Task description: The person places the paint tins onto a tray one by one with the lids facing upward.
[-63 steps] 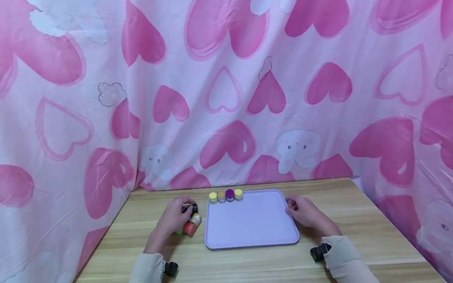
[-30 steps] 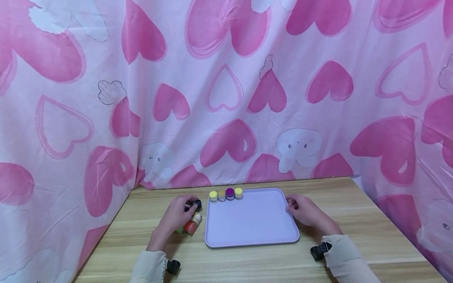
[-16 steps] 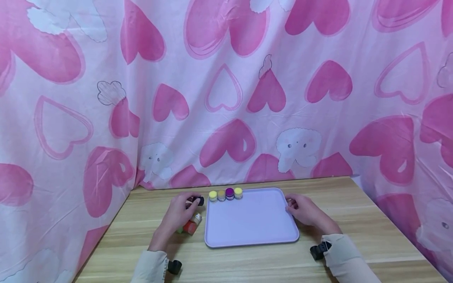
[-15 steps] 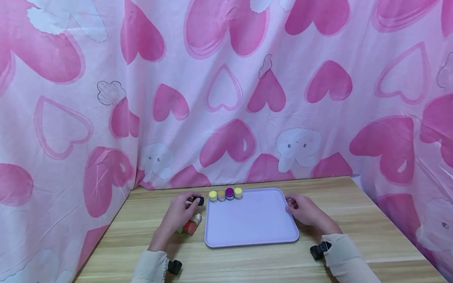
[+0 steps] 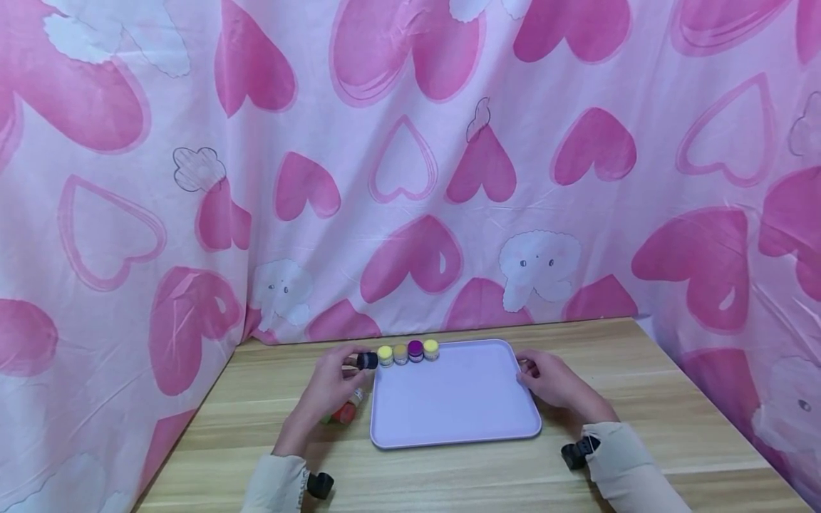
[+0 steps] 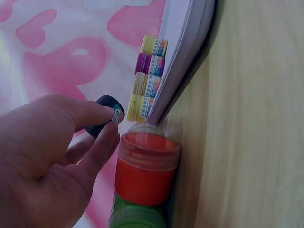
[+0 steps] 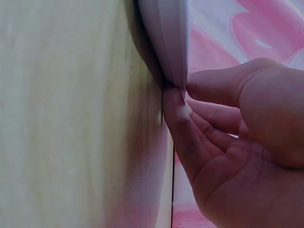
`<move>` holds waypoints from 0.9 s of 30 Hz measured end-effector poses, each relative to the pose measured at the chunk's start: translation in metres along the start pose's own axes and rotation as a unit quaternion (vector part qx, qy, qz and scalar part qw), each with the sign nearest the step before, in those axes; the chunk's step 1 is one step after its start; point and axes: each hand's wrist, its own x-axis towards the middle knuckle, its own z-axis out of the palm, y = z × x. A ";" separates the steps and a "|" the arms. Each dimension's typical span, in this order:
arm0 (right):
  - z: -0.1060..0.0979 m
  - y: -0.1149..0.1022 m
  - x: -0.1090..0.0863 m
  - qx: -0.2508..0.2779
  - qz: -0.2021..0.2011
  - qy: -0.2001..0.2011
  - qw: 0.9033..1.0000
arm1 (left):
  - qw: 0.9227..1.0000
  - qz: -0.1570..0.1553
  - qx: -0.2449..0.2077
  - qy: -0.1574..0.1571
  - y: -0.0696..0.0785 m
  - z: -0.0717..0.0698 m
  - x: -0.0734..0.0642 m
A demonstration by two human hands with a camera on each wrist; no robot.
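1. Black jar sits clamped between thumb and fingers of my left grip; seen from the head it lies tipped on its side, just beside the tray's rear left corner. Looks lifted off the counter. Which end is the cap, I can't tell.
2. My right grip pinches the right rim of the tray, thumb on the edge, a fingertip low by the counter. Judgement: a light, steady hold suits this; any tug could jolt the row.
3. Row along the tray's rear rim, from the left: yellow jar, ochre jar, purple jar, second yellow jar. All upright, close together.
4. Left of the tray, on the counter: red jar, green jar and a pale-labelled jar, partly hidden from above by my left grip.
5. Step in hand, as I judge it: bringing the black jar over the rim to the row. Best to clear the rim fully, turn the jar upright before it touches down, then open the fingers evenly. Main risk: knuckles or jar clipping the nearest yellow one.
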 end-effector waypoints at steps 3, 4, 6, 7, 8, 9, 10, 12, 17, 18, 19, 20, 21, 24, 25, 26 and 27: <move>-0.002 0.000 0.000 -0.002 0.001 0.000 1.000 | 1.000 0.003 0.005 -0.004 0.003 0.003 0.001; -0.002 0.000 0.000 -0.001 0.002 0.001 1.000 | 1.000 0.002 0.006 -0.006 0.004 0.004 0.001; -0.003 0.000 -0.001 -0.002 0.003 0.001 1.000 | 1.000 0.002 0.008 -0.008 0.006 0.006 0.002; -0.003 0.000 -0.001 -0.002 0.004 0.000 1.000 | 1.000 0.001 0.008 -0.009 0.006 0.006 0.003; -0.003 0.000 -0.001 -0.001 0.007 0.002 1.000 | 1.000 0.002 0.007 -0.009 0.007 0.007 0.003; -0.003 0.000 -0.002 0.001 0.011 0.003 1.000 | 1.000 0.003 0.003 -0.011 0.008 0.008 0.004; -0.003 -0.001 -0.002 0.002 0.010 0.003 1.000 | 1.000 0.005 0.002 -0.010 0.009 0.009 0.004; -0.004 -0.001 -0.003 0.001 0.008 0.002 1.000 | 1.000 0.009 0.002 -0.007 0.011 0.010 0.005; -0.004 -0.002 -0.003 0.002 0.001 0.003 1.000 | 1.000 0.015 0.004 0.005 0.016 0.016 0.006; -0.003 -0.001 -0.003 0.004 0.002 0.004 1.000 | 1.000 0.015 0.006 0.006 0.017 0.017 0.006; -0.003 -0.001 -0.003 0.004 0.000 0.003 1.000 | 1.000 0.017 0.006 0.009 0.018 0.018 0.007; -0.002 -0.001 -0.002 0.004 0.000 0.003 1.000 | 1.000 0.020 0.007 0.011 0.019 0.020 0.007; -0.002 -0.001 -0.002 0.005 0.001 0.002 1.000 | 1.000 0.023 0.007 0.014 0.020 0.021 0.008; -0.001 0.000 -0.001 0.005 0.004 0.001 1.000 | 0.999 0.034 0.009 0.025 0.023 0.027 0.011; -0.001 0.000 -0.001 0.006 0.004 0.001 1.000 | 0.999 0.039 0.009 0.027 0.024 0.029 0.012; 0.000 0.000 -0.001 0.007 0.005 0.001 1.000 | 0.999 0.042 0.008 0.028 0.026 0.032 0.014; 0.000 0.000 -0.001 0.007 0.005 0.001 1.000 | 0.998 0.046 0.008 0.029 0.028 0.034 0.015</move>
